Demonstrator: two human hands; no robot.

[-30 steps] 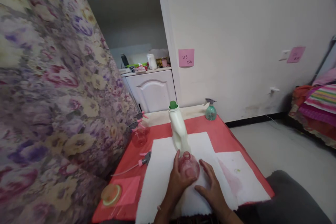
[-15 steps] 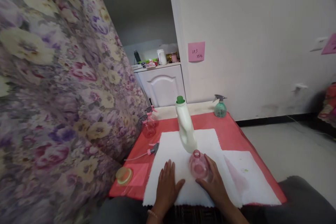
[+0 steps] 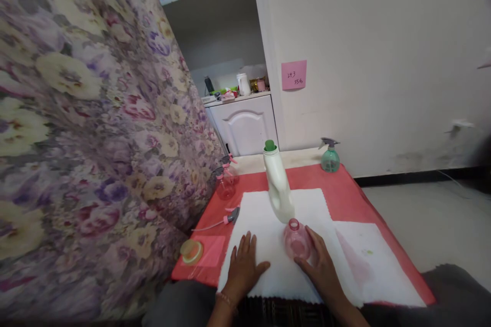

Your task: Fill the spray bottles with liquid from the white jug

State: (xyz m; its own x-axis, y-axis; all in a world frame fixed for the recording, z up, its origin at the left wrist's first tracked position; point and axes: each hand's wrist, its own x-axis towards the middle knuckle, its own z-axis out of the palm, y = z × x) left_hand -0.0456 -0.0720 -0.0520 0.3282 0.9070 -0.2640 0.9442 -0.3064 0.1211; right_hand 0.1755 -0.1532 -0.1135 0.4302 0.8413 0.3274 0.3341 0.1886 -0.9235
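My right hand (image 3: 320,263) is wrapped round the side of a pink see-through spray bottle (image 3: 297,242), which stands on a white cloth with its neck uncovered. My left hand (image 3: 244,268) lies flat on the white cloth (image 3: 274,278), fingers spread, holding nothing. Just behind the pink bottle stands a tall pale green jug (image 3: 279,186) with a built-in handle and a green top (image 3: 269,145). Left of the cloth lies a loose spray head (image 3: 232,216), grey and pink, with a long thin tube.
Two pink spray bottles (image 3: 225,189) stand at the table's far left, and a green spray bottle (image 3: 330,159) at its far right. A roll of tape (image 3: 192,252) lies on pink paper at left. A second white sheet (image 3: 383,265) lies at right. A floral curtain (image 3: 115,163) hangs at left.
The view has turned slightly to the left, so the scene sits further right. My right hand still holds the pink bottle; my left hand still rests on the cloth.
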